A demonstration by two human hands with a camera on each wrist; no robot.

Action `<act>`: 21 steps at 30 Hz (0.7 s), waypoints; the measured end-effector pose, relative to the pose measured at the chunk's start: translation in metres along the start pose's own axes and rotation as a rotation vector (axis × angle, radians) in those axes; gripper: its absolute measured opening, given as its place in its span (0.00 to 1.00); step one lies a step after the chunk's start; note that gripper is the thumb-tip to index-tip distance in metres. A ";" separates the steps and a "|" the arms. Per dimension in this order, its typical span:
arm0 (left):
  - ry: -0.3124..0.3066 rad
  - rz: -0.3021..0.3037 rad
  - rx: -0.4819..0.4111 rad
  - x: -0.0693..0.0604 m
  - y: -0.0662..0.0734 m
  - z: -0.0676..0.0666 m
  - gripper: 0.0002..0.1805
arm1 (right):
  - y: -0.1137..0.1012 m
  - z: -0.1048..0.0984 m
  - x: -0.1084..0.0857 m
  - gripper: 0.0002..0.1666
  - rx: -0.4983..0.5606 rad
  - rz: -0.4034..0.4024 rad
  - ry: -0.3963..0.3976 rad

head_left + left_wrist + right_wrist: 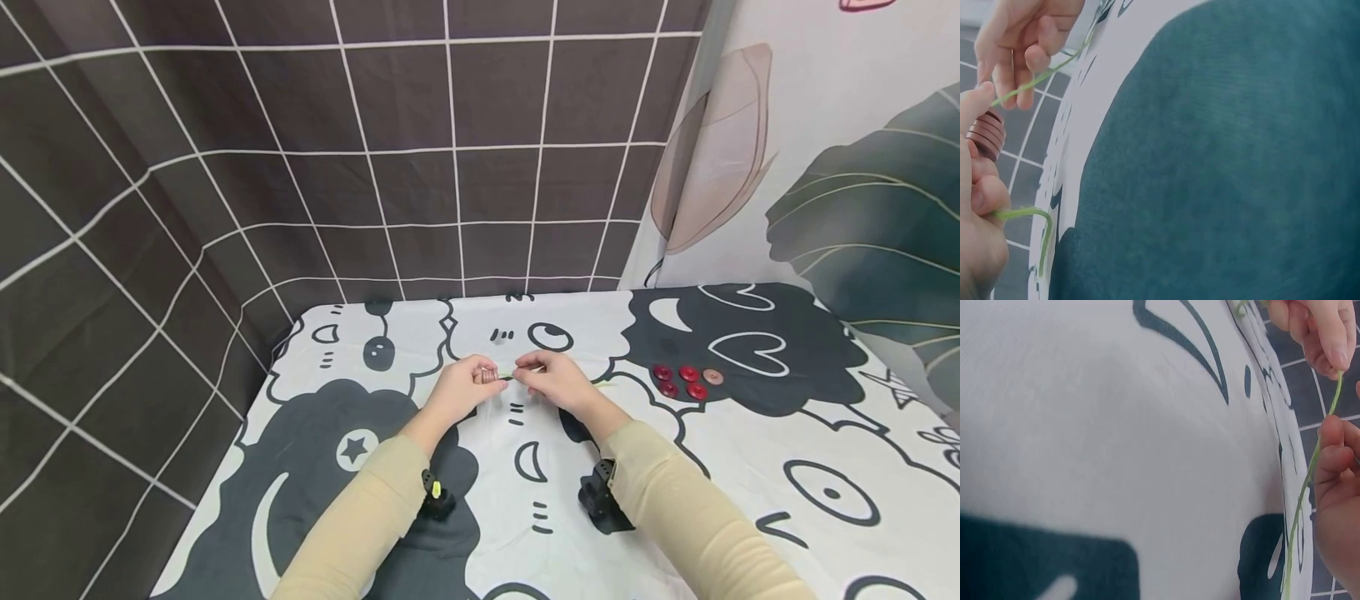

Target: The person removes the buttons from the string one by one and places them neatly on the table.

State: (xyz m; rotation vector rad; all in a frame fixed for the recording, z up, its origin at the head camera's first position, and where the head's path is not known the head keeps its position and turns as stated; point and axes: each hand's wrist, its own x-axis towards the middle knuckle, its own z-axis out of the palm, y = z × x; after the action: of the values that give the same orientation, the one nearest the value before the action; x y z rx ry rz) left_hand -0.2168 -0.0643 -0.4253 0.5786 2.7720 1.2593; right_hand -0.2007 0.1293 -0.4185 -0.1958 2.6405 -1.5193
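Observation:
Pinkish-brown discs [986, 134] are stacked in the fingers of my left hand [459, 390], seen edge-on in the left wrist view. A thin green cord [1035, 81] comes out at the thumb tip, and another length of it hangs bent below that hand. My right hand [557, 382] is just to the right, its curled fingers holding the cord. In the right wrist view the cord [1304, 487] runs from the left hand's fingertips [1340, 361] past the right hand's thumb and finger, then trails down. Whether it passes through the discs cannot be seen clearly.
Several red round pieces [688, 373] and one pink disc [712, 377] lie to the right on the patterned cloth [607, 333]. A dark gridded curtain [405, 183] hangs behind and at the left, with a leaf-print curtain [840, 183] at the right.

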 end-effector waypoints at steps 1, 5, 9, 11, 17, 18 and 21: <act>0.002 0.003 0.005 0.000 0.000 0.000 0.18 | -0.001 0.001 0.000 0.21 0.009 0.003 -0.002; 0.009 0.020 0.007 -0.001 0.002 0.000 0.19 | -0.003 0.006 0.002 0.22 0.075 0.013 -0.036; 0.013 0.043 -0.013 -0.003 0.003 -0.001 0.18 | -0.004 0.012 0.004 0.23 0.163 0.020 -0.086; 0.010 0.052 -0.022 -0.004 0.003 -0.002 0.18 | -0.004 0.014 0.005 0.23 0.206 0.020 -0.113; -0.001 0.049 -0.034 -0.003 0.003 -0.002 0.16 | -0.007 0.018 0.004 0.23 0.315 0.019 -0.183; -0.002 0.047 -0.033 -0.003 0.002 -0.001 0.15 | -0.008 0.018 0.004 0.23 0.326 0.021 -0.190; -0.008 0.043 -0.026 -0.002 0.001 -0.001 0.15 | -0.009 0.019 0.004 0.23 0.360 0.027 -0.209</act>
State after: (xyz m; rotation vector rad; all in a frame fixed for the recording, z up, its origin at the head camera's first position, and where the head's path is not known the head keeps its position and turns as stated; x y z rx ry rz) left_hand -0.2146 -0.0649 -0.4238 0.6426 2.7469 1.2963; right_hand -0.2014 0.1079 -0.4208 -0.2717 2.1607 -1.8194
